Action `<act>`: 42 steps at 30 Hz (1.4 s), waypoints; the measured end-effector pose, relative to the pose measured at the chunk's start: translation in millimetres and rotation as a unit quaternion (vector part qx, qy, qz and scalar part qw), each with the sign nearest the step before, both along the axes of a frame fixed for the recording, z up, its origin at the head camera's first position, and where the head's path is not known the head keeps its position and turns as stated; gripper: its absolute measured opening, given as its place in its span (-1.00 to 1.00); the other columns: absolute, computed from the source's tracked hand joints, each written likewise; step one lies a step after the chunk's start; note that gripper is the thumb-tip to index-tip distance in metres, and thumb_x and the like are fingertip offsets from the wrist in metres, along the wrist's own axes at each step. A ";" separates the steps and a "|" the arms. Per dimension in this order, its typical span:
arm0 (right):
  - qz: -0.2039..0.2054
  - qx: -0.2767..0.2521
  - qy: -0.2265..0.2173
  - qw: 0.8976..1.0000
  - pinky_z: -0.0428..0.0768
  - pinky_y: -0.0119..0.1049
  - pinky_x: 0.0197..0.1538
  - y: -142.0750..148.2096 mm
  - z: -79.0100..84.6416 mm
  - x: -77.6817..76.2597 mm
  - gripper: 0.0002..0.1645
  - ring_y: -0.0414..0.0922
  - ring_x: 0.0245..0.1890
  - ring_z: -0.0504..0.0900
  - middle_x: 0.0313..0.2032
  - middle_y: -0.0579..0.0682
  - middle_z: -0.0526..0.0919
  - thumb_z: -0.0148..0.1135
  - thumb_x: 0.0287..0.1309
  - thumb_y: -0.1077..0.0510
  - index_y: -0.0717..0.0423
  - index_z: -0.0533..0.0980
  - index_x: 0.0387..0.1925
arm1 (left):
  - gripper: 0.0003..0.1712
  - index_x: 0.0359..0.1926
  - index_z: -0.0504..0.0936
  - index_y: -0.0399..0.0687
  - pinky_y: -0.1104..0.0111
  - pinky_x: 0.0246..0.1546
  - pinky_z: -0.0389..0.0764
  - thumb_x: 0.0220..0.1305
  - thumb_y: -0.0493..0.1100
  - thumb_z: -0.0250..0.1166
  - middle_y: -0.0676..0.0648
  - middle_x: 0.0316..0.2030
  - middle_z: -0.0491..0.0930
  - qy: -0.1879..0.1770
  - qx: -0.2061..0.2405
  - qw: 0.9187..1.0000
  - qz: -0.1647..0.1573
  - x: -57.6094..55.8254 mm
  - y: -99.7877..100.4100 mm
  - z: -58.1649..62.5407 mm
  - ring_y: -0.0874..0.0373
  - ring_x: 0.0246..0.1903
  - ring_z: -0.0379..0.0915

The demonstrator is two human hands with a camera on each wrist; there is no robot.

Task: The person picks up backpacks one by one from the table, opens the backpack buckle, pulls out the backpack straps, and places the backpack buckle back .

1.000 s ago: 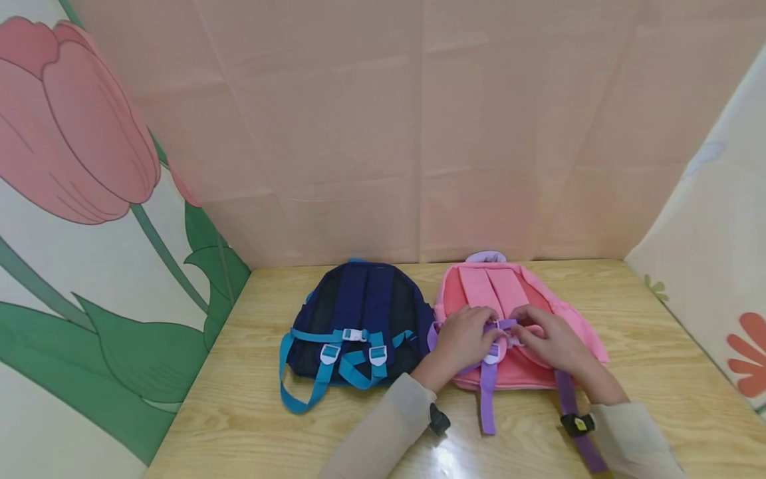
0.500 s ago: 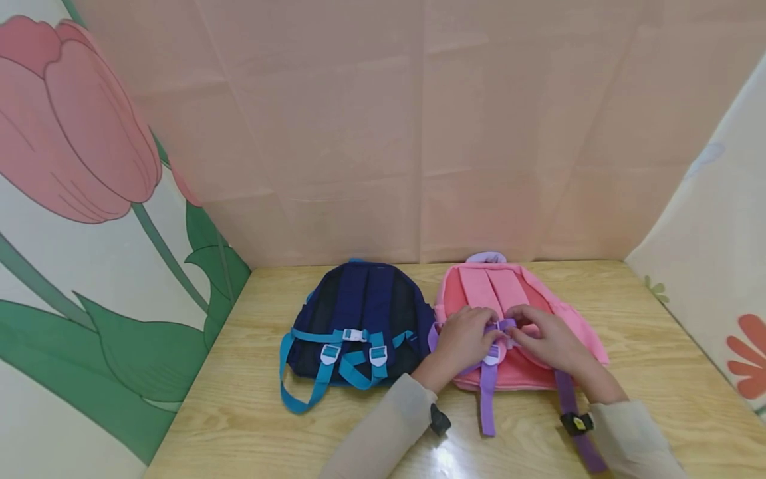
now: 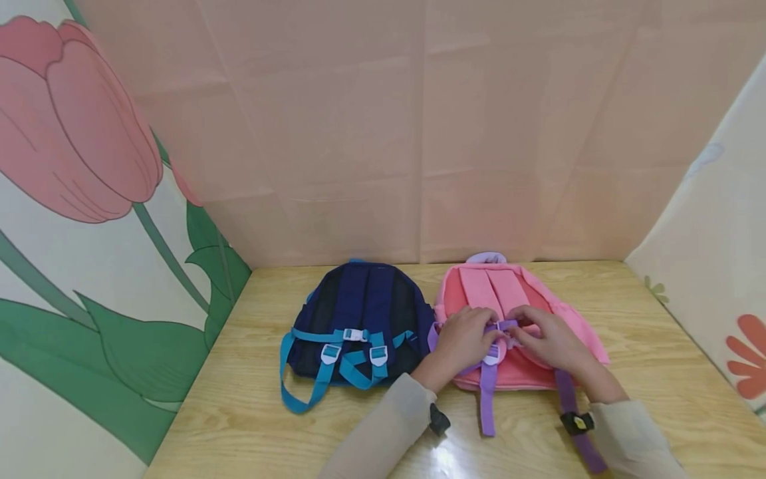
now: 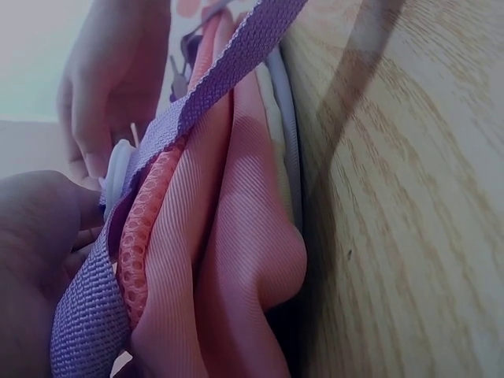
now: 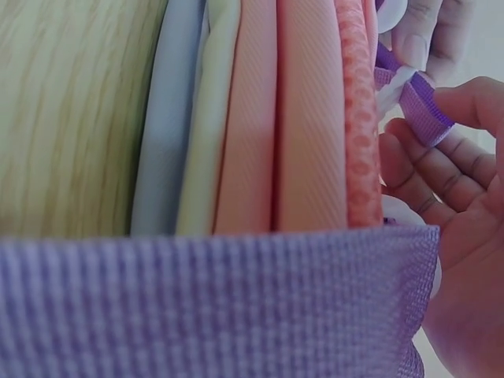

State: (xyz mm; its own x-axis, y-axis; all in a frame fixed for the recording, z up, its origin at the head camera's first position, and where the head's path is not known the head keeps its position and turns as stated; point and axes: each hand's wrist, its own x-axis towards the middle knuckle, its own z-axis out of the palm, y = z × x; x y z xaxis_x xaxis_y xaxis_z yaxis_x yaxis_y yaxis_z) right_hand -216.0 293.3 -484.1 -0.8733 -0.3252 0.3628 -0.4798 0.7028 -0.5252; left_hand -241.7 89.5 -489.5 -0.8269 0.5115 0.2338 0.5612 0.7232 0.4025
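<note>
A pink backpack [image 3: 479, 283] lies on the table with its shoulder straps facing up. Both hands meet over its lower middle. My right hand [image 3: 553, 340] pinches a folded purple strap [image 5: 427, 114] between thumb and fingers, plain in the right wrist view. My left hand [image 3: 461, 342] pinches the strap at the white buckle [image 5: 395, 90] from the other side; its fingertips [image 5: 417, 43] show at the top of that view. A white strap adjuster [image 3: 493, 354] sits just below the hands. In the left wrist view a purple shoulder strap [image 4: 236, 59] crosses the bag's side.
Left of the pink bag, touching it, lies a navy backpack [image 3: 350, 293] with blue straps and a fastened white buckle [image 3: 354, 335]. Loose purple strap ends [image 3: 487, 406] hang toward the front of the wooden table [image 3: 239, 412]. A pink cloth backdrop [image 3: 359, 133] stands behind.
The right hand's thumb and fingers shift slightly on the small purple strap. Both hands stay in the same place, and the bags do not move.
</note>
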 end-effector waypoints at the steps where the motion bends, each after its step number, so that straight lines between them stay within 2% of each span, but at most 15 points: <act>1: -0.001 -0.001 -0.001 1.000 0.66 0.12 -0.06 0.8 0.0 0.3 -0.80 -0.12 -0.15 0.69 -0.19 -0.08 0.72 0.35 0.27 0.25 0.08 0.61 -0.08 | -0.73 0.01 0.60 0.29 0.47 -0.15 0.40 0.38 0.18 0.28 0.30 -0.22 0.57 -0.001 0.000 1.000 0.000 0.0 -0.1 0.0 0.39 -0.22 0.34; 11: 0.000 -0.004 0.006 1.000 0.66 0.12 -0.07 2.2 -0.3 2.0 -0.82 -0.16 -0.15 0.69 -0.19 -0.08 0.73 0.33 0.30 0.23 0.08 0.61 -0.08 | -0.71 0.05 0.60 0.30 0.47 -0.09 0.42 0.39 0.18 0.26 0.31 -0.14 0.59 -0.002 -0.004 1.000 0.001 0.3 0.1 0.9 0.38 -0.17 0.36; 17: -0.006 -0.002 0.011 1.000 0.67 0.10 -0.07 3.0 -0.8 2.2 -0.83 -0.18 -0.16 0.70 -0.20 -0.13 0.72 0.33 0.30 0.21 0.05 0.60 -0.09 | -0.72 0.02 0.59 0.29 0.47 -0.11 0.41 0.39 0.20 0.26 0.30 -0.17 0.59 0.002 -0.008 1.000 0.000 0.5 1.1 0.9 0.38 -0.20 0.35; 22: 0.002 -0.008 -0.014 1.000 0.67 0.09 -0.04 2.4 0.4 2.5 -0.77 -0.11 -0.13 0.69 -0.14 -0.07 0.72 0.33 0.30 0.21 0.13 0.59 -0.02 | -0.73 0.00 0.59 0.28 0.46 -0.14 0.41 0.38 0.18 0.27 0.29 -0.19 0.58 0.008 -0.013 1.000 -0.001 0.5 1.2 0.9 0.37 -0.22 0.34; 26: 0.015 -0.014 -0.033 0.999 0.67 0.07 -0.03 -0.3 1.7 1.6 -0.72 -0.13 -0.13 0.67 -0.12 -0.04 0.71 0.33 0.31 0.19 0.15 0.58 0.02 | -0.73 0.01 0.59 0.27 0.46 -0.14 0.41 0.38 0.17 0.28 0.29 -0.17 0.59 0.010 -0.015 1.000 -0.001 -0.1 0.9 0.0 0.37 -0.20 0.36; 32: 0.018 -0.007 -0.022 1.000 0.69 0.03 -0.05 -3.6 0.5 -1.0 -0.77 -0.18 -0.16 0.67 -0.15 -0.08 0.71 0.35 0.29 0.19 0.10 0.60 -0.03 | -0.71 0.05 0.59 0.28 0.46 -0.11 0.43 0.38 0.16 0.28 0.28 -0.12 0.60 0.008 -0.014 1.000 -0.003 0.2 0.1 0.1 0.37 -0.15 0.37; 42: 0.006 0.000 0.002 1.000 0.68 0.05 -0.07 -2.0 0.3 0.7 -0.82 -0.16 -0.15 0.69 -0.18 -0.11 0.72 0.35 0.28 0.22 0.06 0.61 -0.09 | -0.72 0.01 0.60 0.28 0.46 -0.14 0.41 0.37 0.19 0.28 0.29 -0.17 0.59 0.006 -0.010 1.000 0.001 0.0 0.8 0.6 0.37 -0.20 0.35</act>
